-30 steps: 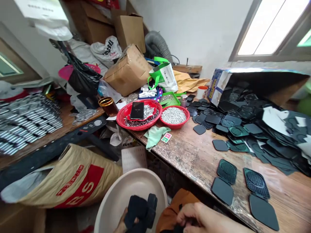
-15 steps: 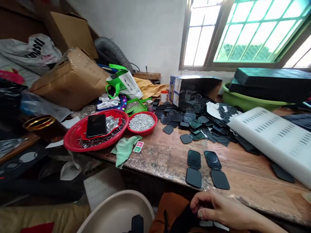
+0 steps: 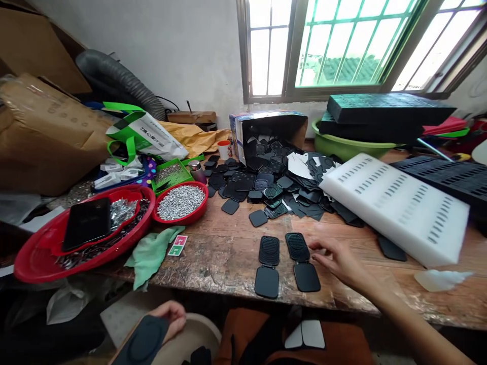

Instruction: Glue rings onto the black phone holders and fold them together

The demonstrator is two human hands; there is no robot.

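Observation:
Two black hinged pieces lie unfolded side by side near the table's front edge, the left one point(image 3: 267, 281) and the right one point(image 3: 307, 277). Each has a ridged upper half and a smooth lower half. Beside the right piece is my right hand point(image 3: 330, 257), its fingers slightly bent and apart, with nothing visible between them. My left hand point(image 3: 174, 317) is low, in front of the table, fingers curled, with a dark flat piece point(image 3: 144, 338) with a round outline against its palm side. Two white-faced flaps point(image 3: 305, 334) rest on the lap.
A heap of black parts point(image 3: 243, 185) spills from an open box point(image 3: 238, 137). At left are a red bowl of metal pins point(image 3: 180, 203), a larger red basin point(image 3: 28, 263) and a green cloth point(image 3: 152, 253). A white foam block point(image 3: 395, 203) lies at right.
The view has swung right. My right hand has moved up from the lap onto the table beside the right hinged piece. My left hand has come into view with the dark flat piece.

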